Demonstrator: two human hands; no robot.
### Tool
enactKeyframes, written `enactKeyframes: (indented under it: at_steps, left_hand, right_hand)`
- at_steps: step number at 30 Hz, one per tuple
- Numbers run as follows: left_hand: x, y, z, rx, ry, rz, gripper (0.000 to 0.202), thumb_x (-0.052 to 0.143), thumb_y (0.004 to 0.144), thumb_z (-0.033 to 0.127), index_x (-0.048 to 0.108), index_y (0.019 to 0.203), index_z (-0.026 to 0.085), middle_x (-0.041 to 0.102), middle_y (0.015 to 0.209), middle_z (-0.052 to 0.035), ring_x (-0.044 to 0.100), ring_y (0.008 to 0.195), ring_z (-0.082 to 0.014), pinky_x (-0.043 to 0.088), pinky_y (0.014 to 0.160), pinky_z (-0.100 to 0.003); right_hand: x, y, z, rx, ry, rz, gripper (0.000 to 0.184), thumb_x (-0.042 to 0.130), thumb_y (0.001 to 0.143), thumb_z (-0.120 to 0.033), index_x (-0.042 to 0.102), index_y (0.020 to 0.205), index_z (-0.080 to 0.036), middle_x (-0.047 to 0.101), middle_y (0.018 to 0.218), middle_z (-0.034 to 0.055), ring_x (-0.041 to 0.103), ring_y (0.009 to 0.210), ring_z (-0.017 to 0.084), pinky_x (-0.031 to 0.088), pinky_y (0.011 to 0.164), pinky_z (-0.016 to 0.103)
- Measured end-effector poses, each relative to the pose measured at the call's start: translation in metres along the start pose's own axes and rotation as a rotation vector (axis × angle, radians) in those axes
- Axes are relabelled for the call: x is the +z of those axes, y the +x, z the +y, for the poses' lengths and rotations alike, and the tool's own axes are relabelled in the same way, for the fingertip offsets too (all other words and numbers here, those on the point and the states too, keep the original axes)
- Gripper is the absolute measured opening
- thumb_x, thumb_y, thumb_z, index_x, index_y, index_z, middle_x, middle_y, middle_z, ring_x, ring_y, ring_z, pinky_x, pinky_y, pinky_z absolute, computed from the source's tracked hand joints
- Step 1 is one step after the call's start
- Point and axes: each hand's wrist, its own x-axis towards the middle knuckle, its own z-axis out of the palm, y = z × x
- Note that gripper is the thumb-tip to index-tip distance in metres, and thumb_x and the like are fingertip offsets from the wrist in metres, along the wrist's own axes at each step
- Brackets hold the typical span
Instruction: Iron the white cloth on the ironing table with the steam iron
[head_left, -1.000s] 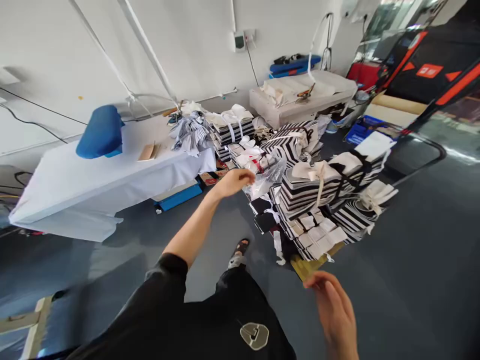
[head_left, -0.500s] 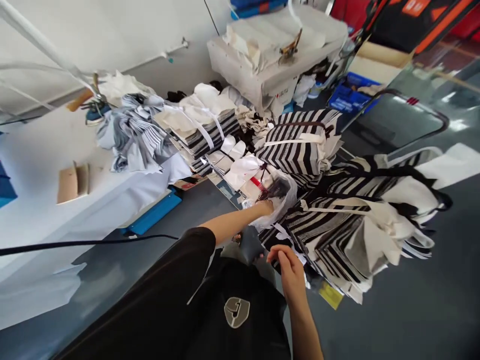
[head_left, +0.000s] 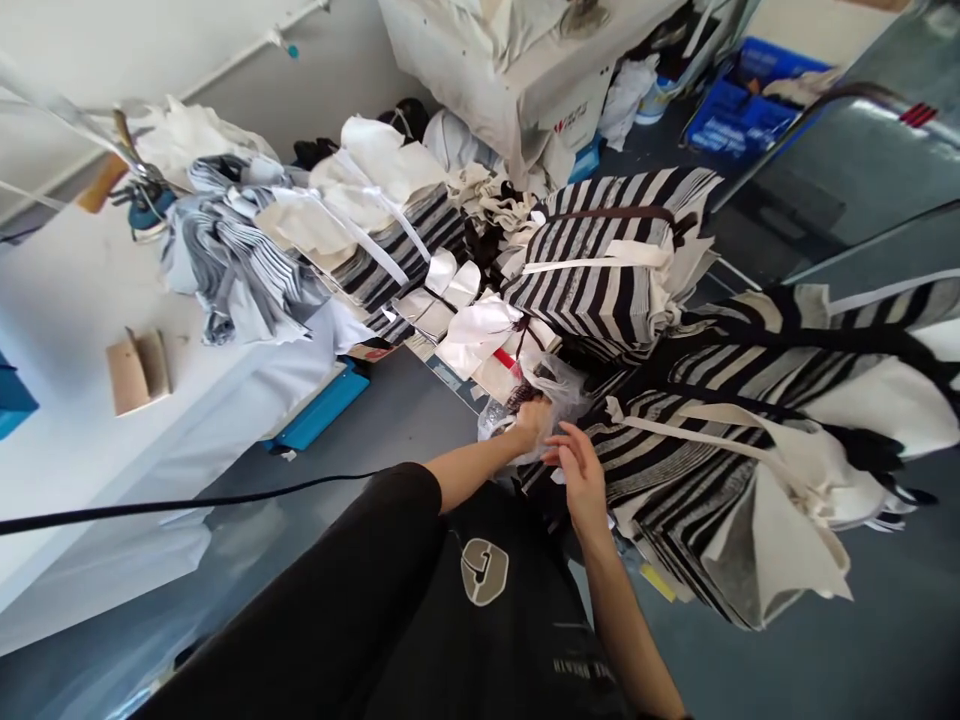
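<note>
My left hand (head_left: 534, 420) is closed on a clear plastic bag (head_left: 566, 388) that is bunched up around it. Dark, stringy material shows beside the bag's left side. My right hand (head_left: 576, 468) is just right of and below my left, close to the bag's lower edge. Its fingers are bent and slightly apart, and I see nothing held in them. Just beyond the bag lie white cloth pieces (head_left: 480, 335) with a red strip (head_left: 507, 360). Stacked black-and-white striped fabric (head_left: 697, 450) lies right beside my right hand.
Another tied striped bundle (head_left: 600, 265) sits behind the bag. At left, a white table (head_left: 60, 300) holds grey fabric pieces (head_left: 240, 260) and folded cardboard (head_left: 139, 370). A black cable (head_left: 225, 502) crosses from the left. Far right stand a blue crate (head_left: 739, 110) and a metal-framed cart (head_left: 862, 95).
My left hand has drawn the plastic bag in, and the bag is now more bunched. My right hand has moved up beside it. The view has shifted closer and downward.
</note>
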Motion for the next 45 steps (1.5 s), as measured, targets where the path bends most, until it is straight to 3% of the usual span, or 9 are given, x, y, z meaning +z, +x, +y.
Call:
enactKeyframes:
  at_steps: [4, 11, 14, 18, 23, 28, 33, 36, 45]
  left_hand:
    - [-0.028, -0.013, 0.003, -0.041, 0.024, 0.095, 0.027, 0.049, 0.103, 0.018, 0.069, 0.119, 0.009, 0.064, 0.131, -0.0215, 0.064, 0.124, -0.0299, 0.057, 0.098, -0.041]
    - [-0.113, -0.086, -0.010, -0.079, -0.123, 0.276, 0.025, 0.050, 0.096, 0.023, 0.069, 0.111, 0.017, 0.075, 0.103, -0.0119, 0.071, 0.094, -0.0257, 0.053, 0.081, -0.034]
    - [-0.158, -0.123, -0.031, -0.028, -0.337, 0.403, 0.017, 0.052, 0.087, 0.019, 0.067, 0.095, 0.017, 0.074, 0.085, -0.0057, 0.066, 0.072, -0.0183, 0.047, 0.066, -0.028]
    - [-0.203, -0.160, -0.054, 0.145, -0.664, 0.435, 0.008, 0.056, 0.080, 0.022, 0.062, 0.080, 0.017, 0.068, 0.070, -0.0002, 0.054, 0.056, -0.0117, 0.038, 0.052, -0.023]
    - [-0.211, -0.184, -0.053, 0.220, -0.942, 0.367, 0.012, 0.060, 0.082, 0.029, 0.062, 0.083, 0.017, 0.062, 0.067, 0.0019, 0.051, 0.054, -0.0093, 0.036, 0.049, -0.022]
    - [-0.203, -0.199, -0.070, 0.223, -0.924, 0.411, 0.023, 0.064, 0.085, 0.032, 0.065, 0.100, 0.015, 0.067, 0.086, -0.0025, 0.058, 0.073, -0.0117, 0.045, 0.063, -0.022]
    - [-0.216, -0.248, -0.142, 0.121, -0.911, 0.465, 0.032, 0.072, 0.087, 0.038, 0.065, 0.110, 0.016, 0.055, 0.071, 0.0026, 0.046, 0.059, -0.0081, 0.034, 0.052, -0.021]
    - [-0.224, -0.295, -0.200, 0.146, -0.990, 0.435, 0.039, 0.075, 0.089, 0.040, 0.065, 0.120, 0.017, 0.051, 0.067, 0.0044, 0.040, 0.053, -0.0068, 0.029, 0.047, -0.021]
    - [-0.217, -0.453, -0.381, 0.114, -1.384, 0.812, 0.045, 0.072, 0.089, 0.056, 0.071, 0.111, 0.017, 0.034, 0.048, 0.0088, 0.025, 0.040, -0.0060, 0.020, 0.041, -0.022]
  right_hand:
    - [0.003, 0.018, 0.015, 0.026, -0.120, 0.028, 0.067, 0.067, 0.087, -0.041, 0.050, 0.148, -0.020, 0.069, 0.107, 0.0067, 0.065, 0.074, 0.016, 0.055, 0.075, 0.033]
    - [0.016, 0.027, 0.024, -0.026, -0.243, 0.136, 0.076, 0.062, 0.090, -0.045, 0.036, 0.155, -0.016, 0.061, 0.106, 0.0065, 0.060, 0.072, 0.015, 0.053, 0.072, 0.033]
    - [0.017, 0.021, 0.008, -0.102, -0.148, 0.193, 0.062, 0.059, 0.095, -0.044, 0.042, 0.149, -0.020, 0.060, 0.104, 0.0038, 0.063, 0.074, 0.015, 0.055, 0.076, 0.034]
    - [0.026, 0.004, -0.037, -0.286, -0.050, 0.159, 0.026, 0.057, 0.101, -0.043, 0.067, 0.113, -0.022, 0.062, 0.086, 0.0008, 0.064, 0.077, 0.016, 0.054, 0.078, 0.033]
    - [0.071, 0.003, -0.081, -0.209, 0.286, -0.218, 0.039, 0.063, 0.096, -0.055, 0.067, 0.120, -0.025, 0.072, 0.092, 0.0030, 0.068, 0.074, 0.018, 0.055, 0.069, 0.034]
    - [0.136, 0.019, -0.088, 0.024, 0.414, -0.371, 0.041, 0.076, 0.086, -0.057, 0.062, 0.073, -0.021, 0.062, 0.060, -0.0024, 0.056, 0.052, 0.014, 0.047, 0.053, 0.029]
    - [0.203, 0.022, -0.100, 0.011, 0.392, -0.293, 0.040, 0.078, 0.083, -0.057, 0.063, 0.074, -0.021, 0.055, 0.060, -0.0050, 0.049, 0.052, 0.011, 0.044, 0.050, 0.026]
    - [0.252, 0.020, -0.110, 0.021, 0.401, -0.394, 0.042, 0.079, 0.082, -0.057, 0.060, 0.070, -0.021, 0.056, 0.062, -0.0040, 0.052, 0.054, 0.011, 0.047, 0.052, 0.026]
    - [0.464, -0.015, -0.095, 0.061, 0.385, -0.673, 0.034, 0.078, 0.084, -0.050, 0.066, 0.077, -0.020, 0.064, 0.065, -0.0019, 0.063, 0.055, 0.015, 0.052, 0.047, 0.027]
